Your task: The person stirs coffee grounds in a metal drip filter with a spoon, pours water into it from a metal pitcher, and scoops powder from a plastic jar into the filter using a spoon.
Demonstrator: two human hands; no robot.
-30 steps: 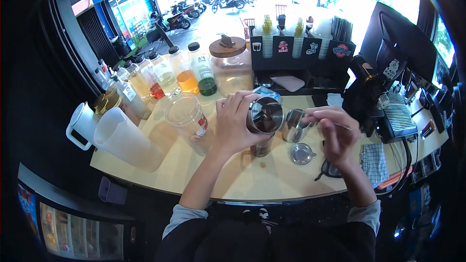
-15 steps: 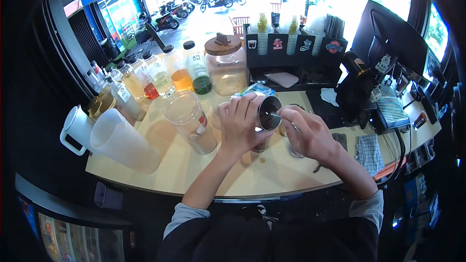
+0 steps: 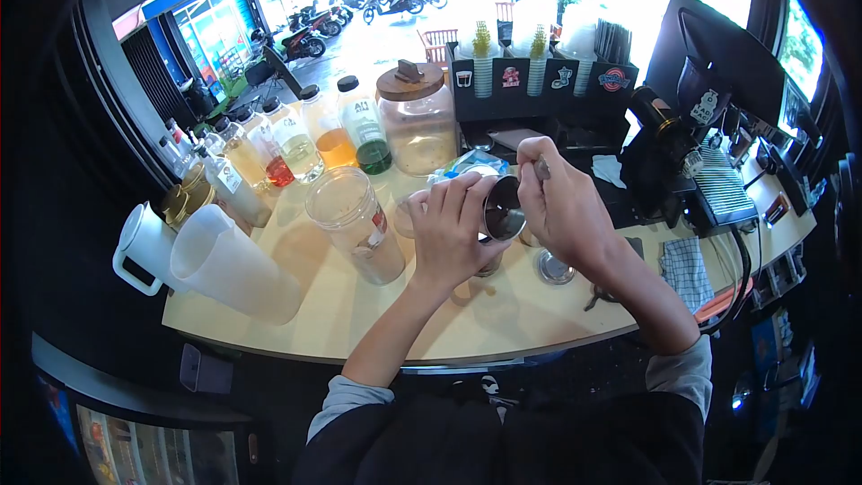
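My left hand (image 3: 446, 238) is wrapped round a dark-mouthed metal cup (image 3: 505, 207), tipped with its opening toward the right. My right hand (image 3: 567, 211) is closed on a thin metal spoon (image 3: 541, 169), whose handle end shows above the fingers. The spoon's other end is hidden by the hand, beside the cup's mouth. Under the cup stands a glass (image 3: 489, 267), mostly covered by my left hand. To the left of that hand is a clear lidless jar (image 3: 355, 229) with a red label. A small round metal lid or dish (image 3: 555, 268) lies below my right hand.
A frosted pitcher (image 3: 238, 269) and a white jug (image 3: 144, 247) stand at the left. Several syrup bottles (image 3: 332, 139) and a wooden-lidded jar (image 3: 417, 126) line the back. Rightward are an espresso machine (image 3: 660, 166) and a checked cloth (image 3: 685, 274). The counter edge (image 3: 422, 361) faces me.
My right hand has risen and turned, lifting the spoon handle upright, away from inside the cup's mouth. The cup, in my left hand, has shifted slightly right.
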